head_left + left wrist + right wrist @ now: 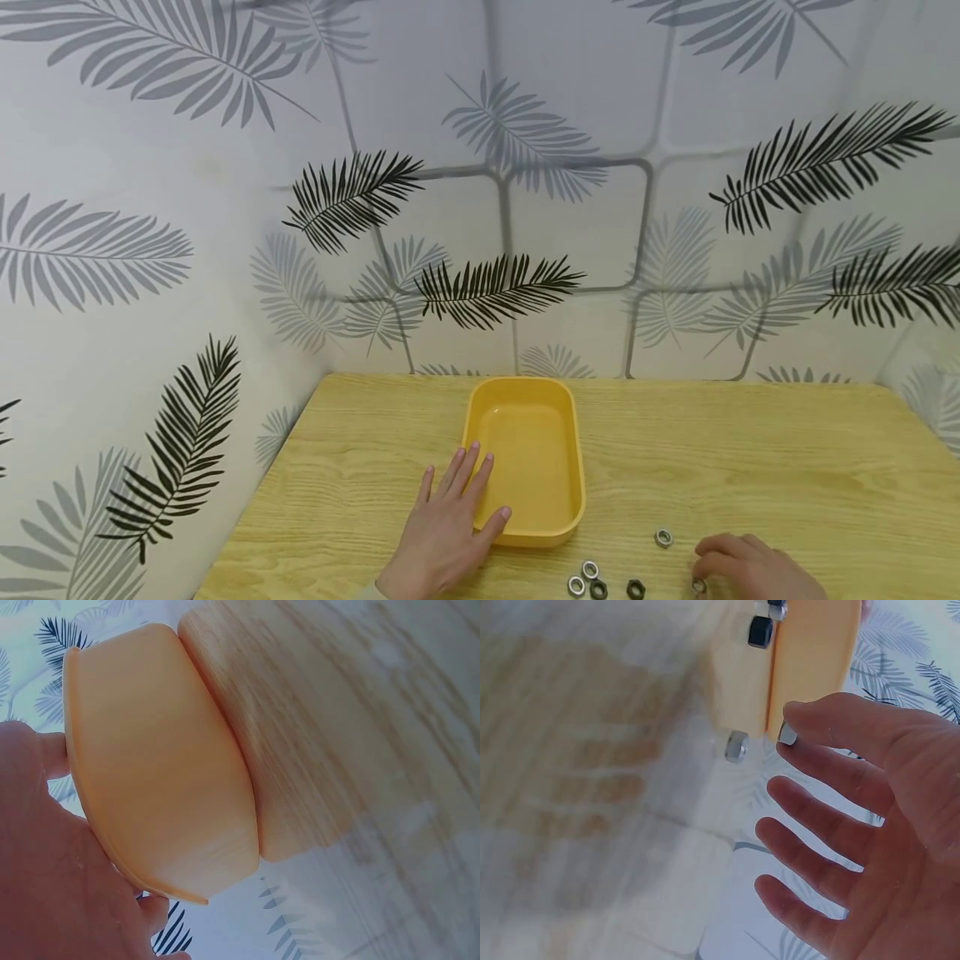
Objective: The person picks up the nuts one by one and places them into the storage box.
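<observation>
A yellow plastic tray (528, 458) lies on the wooden table, nothing inside it. My left hand (450, 533) rests across its left rim with fingers straight and spread; the left wrist view shows the tray's outer wall (161, 761) beside that hand. At the lower right, my right hand (753, 567) pinches a silver hex nut (787, 734) between thumb and forefinger, the other fingers spread. Left of this hand lies a single silver nut (663, 537). Closer to the tray's near end are two silver nuts (590, 570) and a dark nut (597, 589), with another dark nut (636, 590) alongside.
The table (750, 450) has a light wood grain and meets a wall (577, 217) printed with leaves at its far edge. More leaf-patterned wall stands beyond the left edge.
</observation>
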The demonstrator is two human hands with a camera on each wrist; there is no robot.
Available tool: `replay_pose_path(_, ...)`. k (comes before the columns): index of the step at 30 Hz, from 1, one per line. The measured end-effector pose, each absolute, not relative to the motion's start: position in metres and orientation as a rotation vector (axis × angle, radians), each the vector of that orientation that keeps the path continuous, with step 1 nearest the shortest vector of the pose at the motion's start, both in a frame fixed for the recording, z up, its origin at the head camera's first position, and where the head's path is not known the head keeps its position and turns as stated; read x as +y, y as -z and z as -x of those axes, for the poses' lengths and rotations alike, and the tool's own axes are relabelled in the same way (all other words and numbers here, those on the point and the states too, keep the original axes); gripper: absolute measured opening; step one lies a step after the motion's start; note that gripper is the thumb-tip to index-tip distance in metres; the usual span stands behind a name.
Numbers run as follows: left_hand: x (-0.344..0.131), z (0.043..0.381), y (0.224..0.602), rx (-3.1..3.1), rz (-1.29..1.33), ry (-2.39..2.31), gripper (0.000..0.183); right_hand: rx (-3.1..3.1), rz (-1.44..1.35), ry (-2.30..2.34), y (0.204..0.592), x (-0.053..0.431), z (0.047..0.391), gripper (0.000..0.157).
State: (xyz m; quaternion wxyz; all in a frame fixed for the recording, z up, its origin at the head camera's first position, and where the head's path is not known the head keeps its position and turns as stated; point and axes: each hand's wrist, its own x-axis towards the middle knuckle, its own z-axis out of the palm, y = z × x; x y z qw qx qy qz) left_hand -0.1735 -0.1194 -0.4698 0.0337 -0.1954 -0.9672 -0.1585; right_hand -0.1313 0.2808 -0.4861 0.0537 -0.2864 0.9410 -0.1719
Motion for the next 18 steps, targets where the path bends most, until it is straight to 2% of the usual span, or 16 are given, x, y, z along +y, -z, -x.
replay_pose_path(4, -0.12, 0.174, 0.47, -2.972, 0.6, 0.48, 0.071, 2.929, 0.841, 0.51, 0.479, 0.278, 0.13, 0.011)
replay_pose_path(11, -0.12, 0.174, 0.469, -2.968, 0.601, 0.496, 0.071, 3.066, 0.89, 0.499, 0.469, 0.275, 0.131, 0.017)
replay_pose_path(18, -0.119, 0.174, 0.471, -2.97, 0.595, 0.502, 0.07, 3.141, 0.796, 0.499, 0.456, 0.269, 0.132, 0.018)
